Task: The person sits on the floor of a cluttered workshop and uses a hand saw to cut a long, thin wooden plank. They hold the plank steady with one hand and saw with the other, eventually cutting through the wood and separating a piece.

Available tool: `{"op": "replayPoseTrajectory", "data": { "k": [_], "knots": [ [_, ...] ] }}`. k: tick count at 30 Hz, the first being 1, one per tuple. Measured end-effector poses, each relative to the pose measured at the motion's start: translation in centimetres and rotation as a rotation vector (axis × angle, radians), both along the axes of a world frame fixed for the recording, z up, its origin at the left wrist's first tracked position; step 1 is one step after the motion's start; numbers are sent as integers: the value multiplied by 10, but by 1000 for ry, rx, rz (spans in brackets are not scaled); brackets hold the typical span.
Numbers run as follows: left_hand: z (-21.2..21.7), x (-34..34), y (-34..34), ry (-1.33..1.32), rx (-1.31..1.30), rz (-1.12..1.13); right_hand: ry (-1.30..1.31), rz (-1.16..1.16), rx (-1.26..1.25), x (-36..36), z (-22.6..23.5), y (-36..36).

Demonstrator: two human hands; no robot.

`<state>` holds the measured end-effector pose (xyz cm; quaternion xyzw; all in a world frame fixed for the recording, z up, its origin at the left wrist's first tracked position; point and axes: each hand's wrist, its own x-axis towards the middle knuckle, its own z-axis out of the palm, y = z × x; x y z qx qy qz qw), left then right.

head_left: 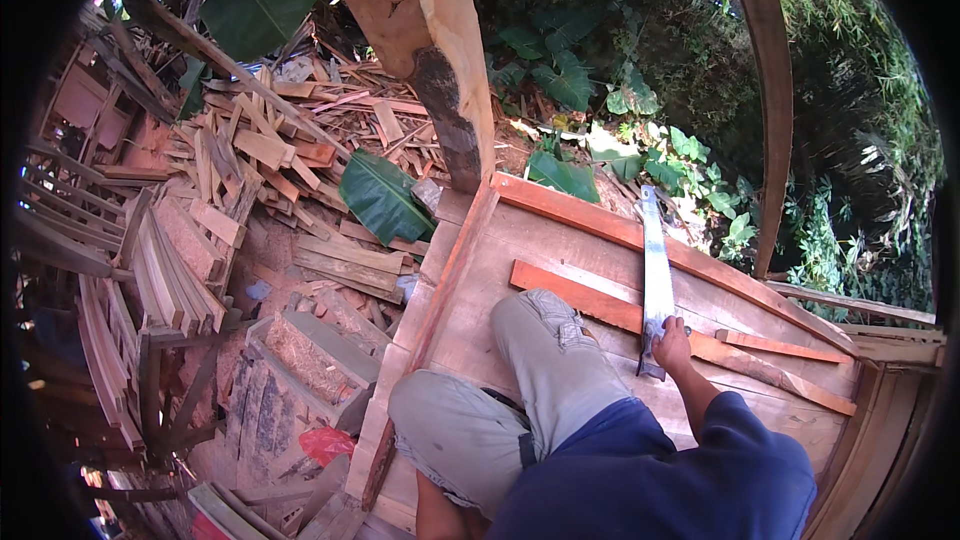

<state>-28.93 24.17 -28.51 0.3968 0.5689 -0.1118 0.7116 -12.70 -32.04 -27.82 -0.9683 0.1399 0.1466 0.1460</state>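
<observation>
My right hand (671, 342) is closed around the handle end of a handsaw (655, 270). Its long silvery blade points away from me and crosses over a reddish-brown plank (590, 302). That plank lies slantwise on a wooden platform (460, 340), beside my bent knee. A thinner wood strip (780, 346) rests just right of the saw. I cannot see my left hand; a bit of bare skin at the lower edge does not show whether it is arm or leg.
Raised boards (590, 212) edge the platform, and a thick post (450, 70) rises at its far corner. Wood offcuts (265, 145) are heaped at the left, near stacked curved slats (165, 270). A red plastic piece (326, 445) lies lower left. Green plants (690, 160) grow beyond.
</observation>
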Motion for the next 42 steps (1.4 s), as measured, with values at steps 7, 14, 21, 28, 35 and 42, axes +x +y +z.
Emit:
{"op": "replayPoseTrajectory", "data": {
  "k": [7,14,21,28,35,42],
  "knots": [
    [-2,-15,-18,116,246,-307,273,89,-58,-82,-36,-42],
    [7,-43,-36,310,463,-649,222,280,-10,-85,-20,-33],
    [36,-30,-31,399,752,-1006,235,308,61,-95,-60,-32],
    [34,46,-19,197,1132,-1169,133,292,96,-91,-58,-33],
    [15,212,-64,-97,1388,-1084,-169,242,23,-63,53,-67],
    [-33,328,-80,-248,1359,-1185,-295,-20,184,25,154,-96]
  ]
}}
